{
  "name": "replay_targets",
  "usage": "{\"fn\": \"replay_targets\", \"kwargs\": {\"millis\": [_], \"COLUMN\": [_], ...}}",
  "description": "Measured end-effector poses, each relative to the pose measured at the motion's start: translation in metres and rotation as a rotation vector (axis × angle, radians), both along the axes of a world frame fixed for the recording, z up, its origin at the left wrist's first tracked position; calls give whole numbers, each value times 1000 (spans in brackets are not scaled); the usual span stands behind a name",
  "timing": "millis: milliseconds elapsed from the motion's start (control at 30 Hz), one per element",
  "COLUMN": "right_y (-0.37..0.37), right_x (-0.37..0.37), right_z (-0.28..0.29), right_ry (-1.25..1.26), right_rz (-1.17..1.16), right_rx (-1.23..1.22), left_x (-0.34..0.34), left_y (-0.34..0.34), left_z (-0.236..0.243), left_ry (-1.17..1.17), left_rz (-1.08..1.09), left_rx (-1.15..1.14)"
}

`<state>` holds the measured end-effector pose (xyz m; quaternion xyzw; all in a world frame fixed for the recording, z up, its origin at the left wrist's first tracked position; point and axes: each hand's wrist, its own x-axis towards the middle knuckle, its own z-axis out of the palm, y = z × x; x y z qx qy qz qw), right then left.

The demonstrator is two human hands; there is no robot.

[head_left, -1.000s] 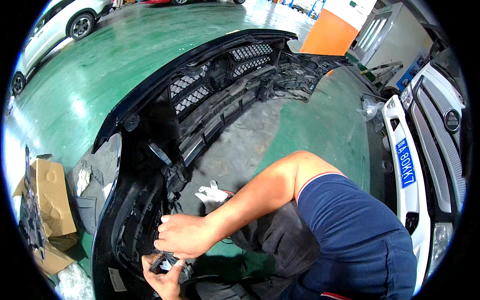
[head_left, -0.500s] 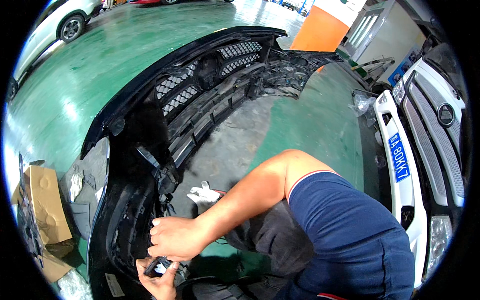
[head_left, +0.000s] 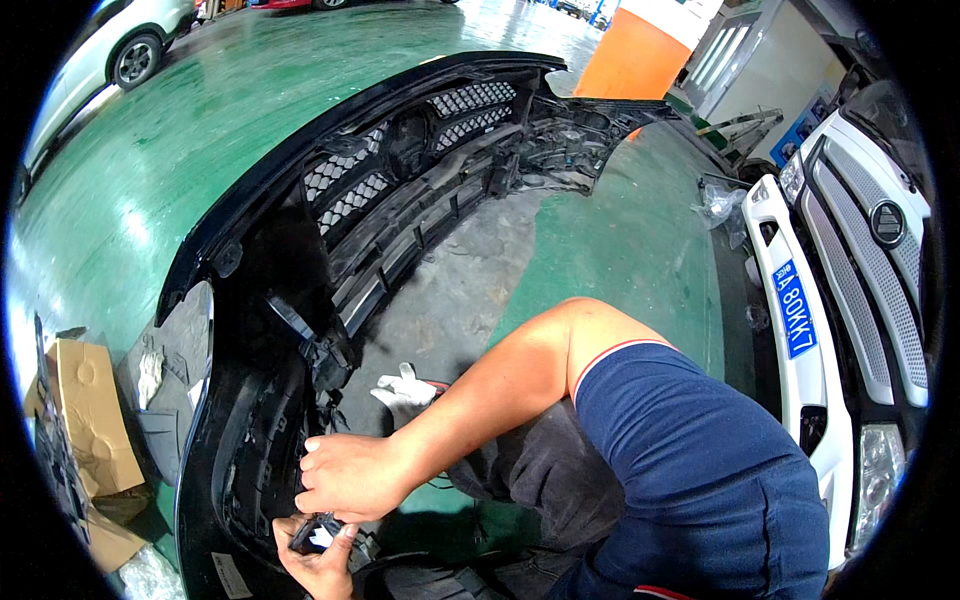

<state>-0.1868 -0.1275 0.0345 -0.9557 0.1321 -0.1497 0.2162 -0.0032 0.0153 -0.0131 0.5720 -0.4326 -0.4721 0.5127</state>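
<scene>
A large black car bumper (head_left: 195, 250) stands on the floor with its inner side toward me. My right hand (head_left: 358, 478) is at its near left end, back of the hand up and fingers curled down; whatever they grip is hidden. Just below it, my left hand (head_left: 318, 562) has thumb and fingers closed round a small black plastic part (head_left: 312, 535) with a white patch on it. This part sits against the bumper's inside, and I cannot tell whether it is fixed there. The two hands are nearly touching.
White work gloves (head_left: 404, 388) lie beyond my right forearm. A white bumper with a blue plate (head_left: 795, 310) stands at the right, by a grey grille (head_left: 860, 270). Left of the black bumper are a cardboard box (head_left: 95, 415) and clear plastic wrap (head_left: 150, 575). An orange-and-white pillar (head_left: 635, 55) rises behind.
The view has shifted slightly, so the surroundings sit a little further left. Both hands keep the same place and grip.
</scene>
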Motion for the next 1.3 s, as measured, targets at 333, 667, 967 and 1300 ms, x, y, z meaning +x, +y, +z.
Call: {"fn": "replay_targets", "kwargs": {"millis": [333,667,967,1300], "right_y": [-1,-1,-4,0], "right_x": [1,-3,5,-6], "right_z": [7,7,9,32], "right_ry": [30,46,132,-4], "right_rz": [15,35,72,84], "right_rx": [0,-23,-51,-88], "left_x": [1,-2,-6,-4], "left_y": [-1,-1,-4,-2], "left_z": [3,4,13,29], "left_ry": [-72,-62,-18,-194], "left_rz": [-9,-2,121,56], "left_rx": [-49,-60,-25,-117]}}
